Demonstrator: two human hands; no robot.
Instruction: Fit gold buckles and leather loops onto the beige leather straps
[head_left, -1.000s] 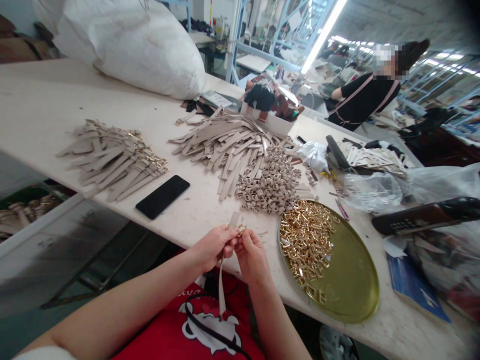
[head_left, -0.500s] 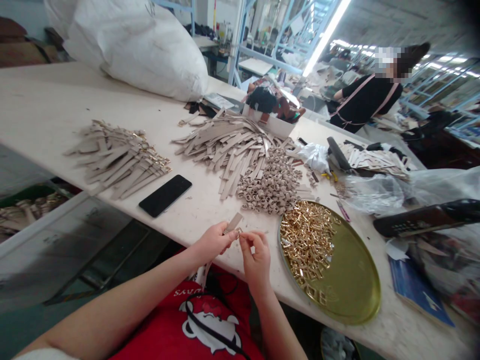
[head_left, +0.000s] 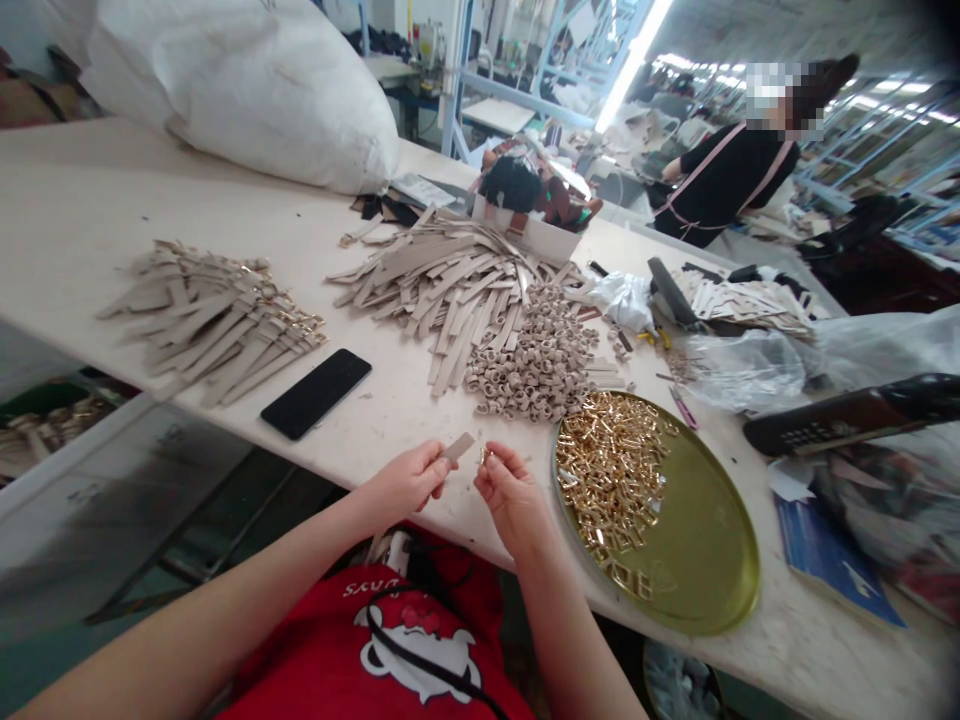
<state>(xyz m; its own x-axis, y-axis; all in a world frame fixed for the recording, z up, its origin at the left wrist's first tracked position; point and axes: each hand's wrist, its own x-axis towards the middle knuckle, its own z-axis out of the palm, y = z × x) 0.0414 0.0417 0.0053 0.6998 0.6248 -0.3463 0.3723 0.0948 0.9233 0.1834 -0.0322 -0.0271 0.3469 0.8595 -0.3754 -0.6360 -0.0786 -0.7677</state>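
Note:
Over the table's near edge, my left hand point(head_left: 415, 480) is closed on a short grey-beige strap point(head_left: 457, 447), whose end points up and right. A small gap away, my right hand point(head_left: 512, 492) pinches a gold buckle point(head_left: 482, 455) between thumb and fingertips. To its right, a round olive-gold tray point(head_left: 705, 560) carries a heap of gold buckles point(head_left: 611, 470). Beyond my hands lie a pile of small beige loops point(head_left: 532, 365) and a larger pile of loose straps point(head_left: 435, 280). Straps fitted with gold buckles point(head_left: 225, 320) lie in a bundle at the left.
A black phone point(head_left: 316, 393) lies left of my hands. A big white sack point(head_left: 247, 100) rests at the back left. On the right are a dark bottle-like object point(head_left: 847, 425), a blue booklet point(head_left: 836, 560) and clear plastic bags point(head_left: 750, 370). A person point(head_left: 724, 185) stands beyond the table.
My hands were together at the strap's end; now they are apart, the left slightly left and the right turned with the buckle. The camera view has shifted slightly.

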